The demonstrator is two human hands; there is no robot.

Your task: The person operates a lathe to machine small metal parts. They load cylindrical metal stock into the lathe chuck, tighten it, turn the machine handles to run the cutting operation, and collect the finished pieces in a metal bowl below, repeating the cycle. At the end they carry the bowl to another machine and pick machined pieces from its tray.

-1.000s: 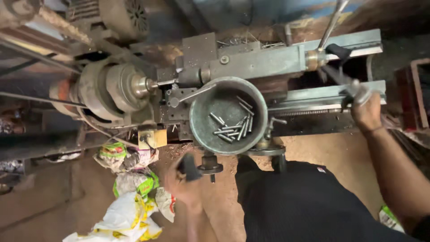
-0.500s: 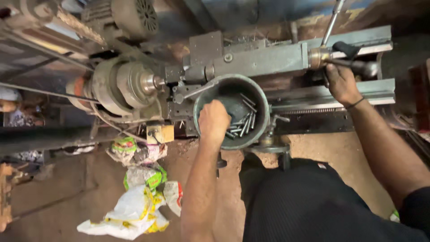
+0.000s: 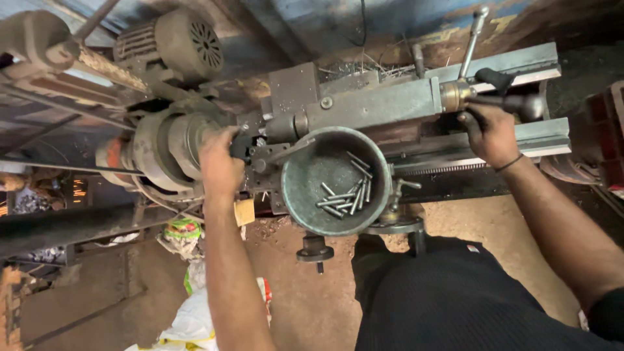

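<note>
— Where are the hands sitting right now?

— The left hand [image 3: 220, 162] is reaching up to the chuck [image 3: 179, 146] end of the lathe [image 3: 383, 104], fingers curling around a small dark part just beside the chuck's face. The view is not showing clearly what that part is. The right hand [image 3: 492, 133] is gripping the dark handle [image 3: 513, 103] at the lathe's right end, fingers wrapping around it, thumb side toward the brass-coloured collar [image 3: 455, 95].

— So neither hand is lying spread?

— No, both are closing on something: the left on that dark piece by the chuck, the right on the handle.

— And the bowl?

— A round metal bowl [image 3: 302, 188] is resting on the lathe's near edge, between the two arms, holding a loose heap of short metal rods [image 3: 344, 195] — they are lying mostly toward its right side. Neither hand is touching it.

— What else is showing around the machine?

— An electric motor [image 3: 185, 42] is sitting above the chuck toward the far left corner, and a thin lever [image 3: 471, 42] is sticking up near the right hand. Metal shavings [image 3: 354, 68] are lying along the lathe's far edge. On the dirt floor [image 3: 292, 292] below the left arm, crumpled plastic bags [image 3: 188, 318] are lying in white, yellow and green. The person's dark clothing is filling the lower right of the view.
</note>
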